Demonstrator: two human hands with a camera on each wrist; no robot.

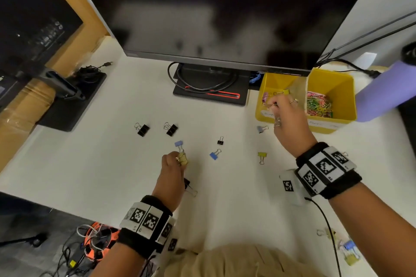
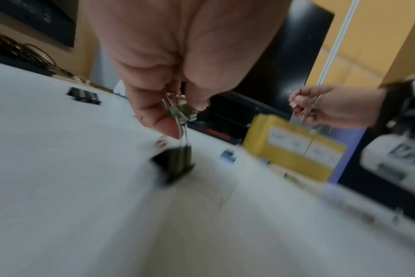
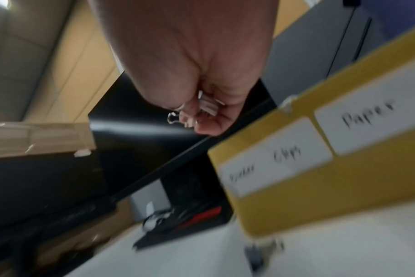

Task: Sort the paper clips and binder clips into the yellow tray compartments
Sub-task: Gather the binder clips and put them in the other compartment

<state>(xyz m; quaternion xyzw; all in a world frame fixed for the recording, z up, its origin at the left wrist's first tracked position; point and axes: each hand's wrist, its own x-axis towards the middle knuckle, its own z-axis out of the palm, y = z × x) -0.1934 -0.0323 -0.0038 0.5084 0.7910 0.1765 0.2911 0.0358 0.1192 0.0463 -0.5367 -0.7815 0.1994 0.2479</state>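
Observation:
My left hand (image 1: 177, 161) hovers over mid-table and pinches a small bunch of binder clips (image 2: 181, 111), a yellow one (image 1: 183, 158) showing; a blue clip (image 1: 179, 143) lies just beyond it. Below the fingers sits a black clip (image 2: 175, 165); blur hides whether it hangs or rests on the table. My right hand (image 1: 273, 102) holds pale binder clips (image 3: 209, 106) over the left compartment of the yellow tray (image 1: 326, 122), beside a yellow clip (image 1: 286, 92). Colored paper clips (image 1: 318, 104) fill the right compartment. Loose clips lie about: two black (image 1: 143, 129), blue (image 1: 215, 154), yellow (image 1: 261, 156).
A large monitor (image 1: 213, 18) overhangs the tray's back edge, its stand base (image 1: 211, 94) behind mid-table. A purple bottle (image 1: 387, 90) stands right of the tray. More clips (image 1: 346, 247) lie at the near right edge. A wrist cable (image 1: 326, 220) trails across the table.

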